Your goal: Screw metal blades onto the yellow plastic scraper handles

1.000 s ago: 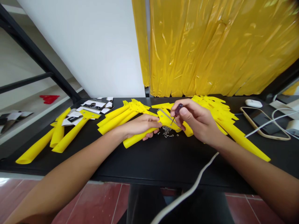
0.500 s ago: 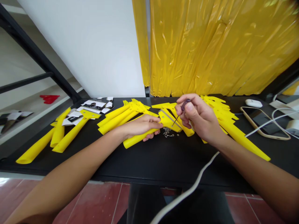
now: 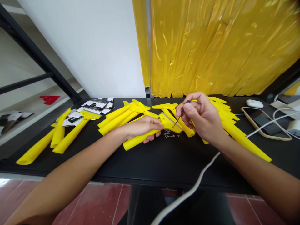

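My left hand (image 3: 146,127) is closed around a yellow plastic scraper (image 3: 133,142), whose wide head points right and carries a thin grey metal strip. Between the thumb and fingers of my right hand (image 3: 203,117) is a small screwdriver (image 3: 177,121) with a dark purple handle. Its thin shaft slants down to the left, and the tip meets a screw spot near the lower edge of the scraper's head. Small screws and nuts (image 3: 169,135) lie loose on the black table just below that head.
Yellow scrapers (image 3: 117,117) are piled behind my left hand, with more at the left (image 3: 70,132) and right (image 3: 246,142). Printed cards (image 3: 99,104) lie at back left. A phone (image 3: 264,122), a white case (image 3: 254,103) and a white cable (image 3: 199,179) are to the right.
The fingers of my right hand have shifted around the screwdriver's handle, and the hand sits slightly further right. The scraper in my left hand has barely moved.
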`<state>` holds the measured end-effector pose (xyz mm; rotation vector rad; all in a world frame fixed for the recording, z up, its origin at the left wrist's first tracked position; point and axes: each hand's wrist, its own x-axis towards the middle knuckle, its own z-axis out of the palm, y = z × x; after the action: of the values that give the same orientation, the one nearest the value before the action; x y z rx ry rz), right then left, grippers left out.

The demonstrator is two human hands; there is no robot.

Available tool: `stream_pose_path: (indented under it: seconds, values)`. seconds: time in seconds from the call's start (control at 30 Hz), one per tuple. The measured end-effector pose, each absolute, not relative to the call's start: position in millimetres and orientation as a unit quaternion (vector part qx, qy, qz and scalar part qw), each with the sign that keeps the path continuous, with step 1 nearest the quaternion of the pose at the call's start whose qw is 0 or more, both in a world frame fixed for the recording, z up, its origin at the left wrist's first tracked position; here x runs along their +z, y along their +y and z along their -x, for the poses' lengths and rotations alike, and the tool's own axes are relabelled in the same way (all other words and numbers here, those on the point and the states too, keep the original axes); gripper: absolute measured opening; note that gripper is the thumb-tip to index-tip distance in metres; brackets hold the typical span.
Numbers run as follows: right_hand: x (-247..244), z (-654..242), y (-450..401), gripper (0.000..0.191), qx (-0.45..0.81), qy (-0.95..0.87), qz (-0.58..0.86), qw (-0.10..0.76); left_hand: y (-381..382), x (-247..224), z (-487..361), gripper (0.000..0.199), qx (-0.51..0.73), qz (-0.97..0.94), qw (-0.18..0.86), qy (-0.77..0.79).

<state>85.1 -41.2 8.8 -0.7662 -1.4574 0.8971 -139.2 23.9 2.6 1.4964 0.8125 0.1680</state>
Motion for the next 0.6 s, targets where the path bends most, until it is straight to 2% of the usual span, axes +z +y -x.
stream_pose_path:
  seconds: [0.07, 0.17, 0.27, 0.47, 0.6]
  values:
    - [9.4, -86.2, -40.4, 0.022, 0.371, -0.633, 0.341, 0.588, 23.0, 4.9, 138.4, 0.028, 0.063, -0.643, 0.667, 0.371]
    - [10.0, -87.4, -38.9, 0.032, 0.362, -0.635, 0.354, 0.583, 21.1, 9.6, 137.6, 0.028, 0.051, -0.618, 0.684, 0.384]
    - [11.2, -86.7, -37.4, 0.026, 0.370, -0.621, 0.348, 0.597, 19.4, 14.9, 137.8, 0.028, 0.049, -0.604, 0.692, 0.392]
    - [15.0, -87.1, -31.5, 0.030, 0.408, -0.580, 0.341, 0.617, 23.0, 19.7, 141.2, 0.030, 0.015, -0.643, 0.657, 0.394]
    - [12.1, -87.9, -25.5, 0.029, 0.441, -0.549, 0.332, 0.627, 27.8, 19.1, 145.1, 0.039, -0.021, -0.670, 0.634, 0.386]
